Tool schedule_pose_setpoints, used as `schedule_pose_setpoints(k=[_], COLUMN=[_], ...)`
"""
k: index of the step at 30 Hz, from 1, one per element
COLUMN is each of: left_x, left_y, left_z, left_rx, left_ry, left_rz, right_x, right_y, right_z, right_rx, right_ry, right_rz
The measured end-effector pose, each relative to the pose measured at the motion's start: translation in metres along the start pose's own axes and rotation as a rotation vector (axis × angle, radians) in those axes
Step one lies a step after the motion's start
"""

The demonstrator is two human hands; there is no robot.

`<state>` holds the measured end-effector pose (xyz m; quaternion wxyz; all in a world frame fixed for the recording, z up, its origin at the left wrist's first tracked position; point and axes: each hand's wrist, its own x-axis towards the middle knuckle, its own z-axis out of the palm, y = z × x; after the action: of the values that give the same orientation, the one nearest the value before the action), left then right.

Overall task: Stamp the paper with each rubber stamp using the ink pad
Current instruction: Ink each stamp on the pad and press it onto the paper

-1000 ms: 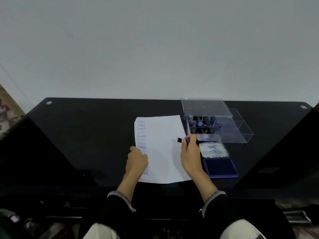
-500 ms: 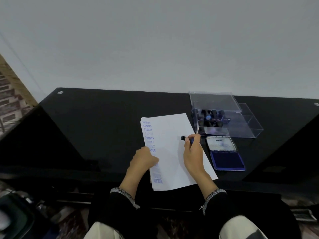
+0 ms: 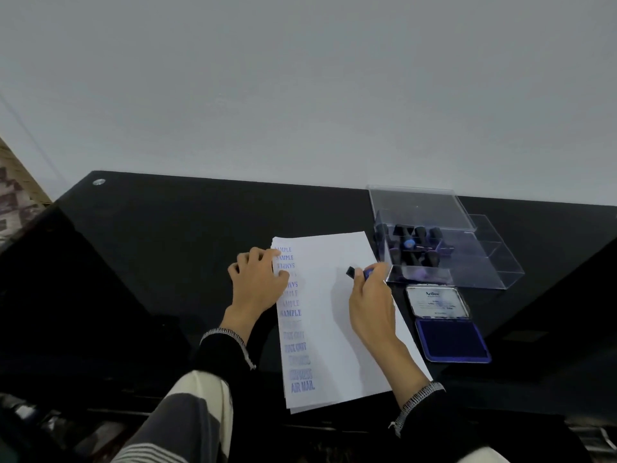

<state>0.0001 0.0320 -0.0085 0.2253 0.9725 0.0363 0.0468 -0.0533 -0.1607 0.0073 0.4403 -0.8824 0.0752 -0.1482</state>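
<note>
risk: smeared or misplaced print, centre frame.
left hand (image 3: 258, 282) fingers loosely spread on paper (image 3: 337, 315); right hand (image 3: 370, 300) pinching rubber stamp (image 3: 359, 273); loose sheet may slide.

White paper (image 3: 337, 315) with a left column of blue imprints lies beside the open blue ink pad (image 3: 451, 339), while a tilted black rubber stamp (image 3: 354, 272) sits above it.
</note>
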Motion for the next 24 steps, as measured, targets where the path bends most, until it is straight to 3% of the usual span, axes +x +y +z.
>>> schedule_pose_setpoints(k=[4,8,24], left_x=[0.001,0.002,0.004], left_y=[-0.012,-0.016,-0.016], left_z=[0.009,0.015,0.018], left_rx=[-0.034,-0.025,-0.029], left_ry=[0.081,0.119,0.168], left_rz=[0.058,0.079,0.110], right_x=[0.039,0.082,0.125], right_y=[-0.018,-0.032,-0.039], right_z=[0.017,0.037,0.065], right_rx=[0.103,0.033,-0.232], right_ry=[-0.154,-0.297,-0.501], right_rz=[-0.080,-0.120,-0.207])
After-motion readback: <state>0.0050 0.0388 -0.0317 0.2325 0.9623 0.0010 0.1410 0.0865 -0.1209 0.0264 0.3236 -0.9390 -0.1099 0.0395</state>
